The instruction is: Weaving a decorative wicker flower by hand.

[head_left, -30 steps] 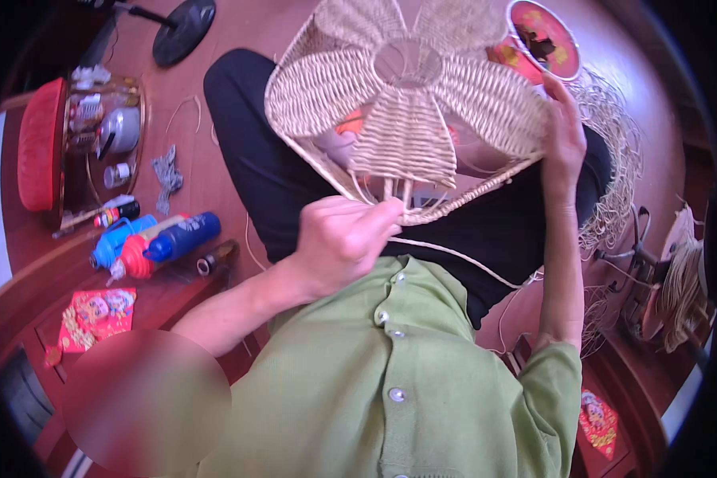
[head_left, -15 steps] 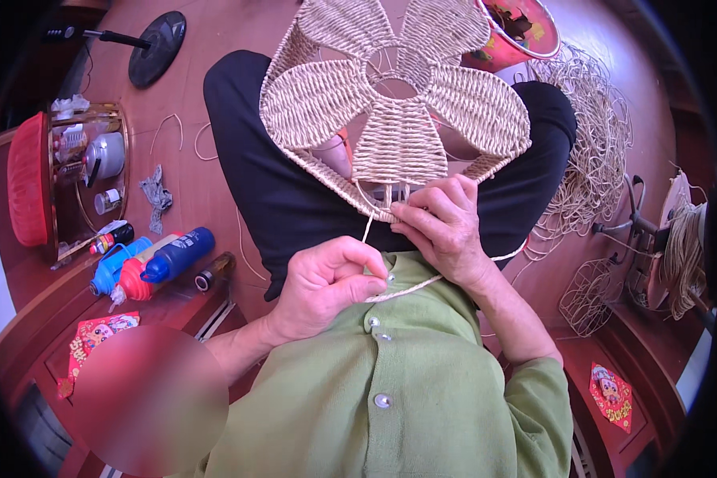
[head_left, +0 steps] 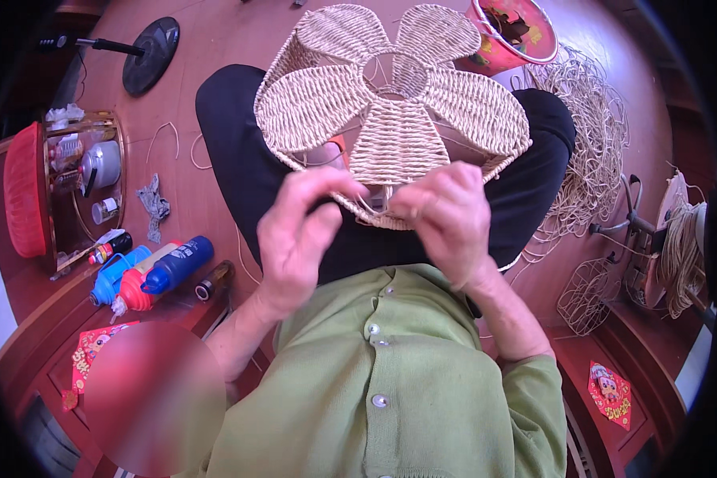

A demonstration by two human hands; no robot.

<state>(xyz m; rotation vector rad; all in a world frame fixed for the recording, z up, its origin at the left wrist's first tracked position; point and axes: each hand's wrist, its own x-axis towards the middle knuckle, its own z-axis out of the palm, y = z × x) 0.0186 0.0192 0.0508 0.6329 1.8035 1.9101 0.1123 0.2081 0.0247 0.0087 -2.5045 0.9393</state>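
A flower-shaped woven straw basket (head_left: pixel 398 147) rests between my knees, its several petals around an open round centre. At its near edge, below the front petal, short bare strands (head_left: pixel 387 195) show above the rim. My left hand (head_left: pixel 295 235), blurred, reaches to the left of these strands with its thumb and index finger apart. Bent and blurred, the fingers of my right hand (head_left: pixel 450 223) pinch at the rim just right of the strands. Pale cord (head_left: pixel 511 263) shows beyond my right wrist; its course near the fingers is hidden.
A big heap of loose cord (head_left: pixel 589 143) covers the floor at right, near a red bucket (head_left: pixel 506 40) and a wound cord reel (head_left: pixel 681 247). At left lie a grey rag (head_left: pixel 153 207), a blue bottle (head_left: pixel 179 263) and a shelf rack (head_left: pixel 92 171). A black round base (head_left: pixel 150 56) stands far left.
My left hand has moved up and forward to the rim, its thumb and index parting. The cord that ran across my shirt no longer shows there. My right hand stays at the rim.
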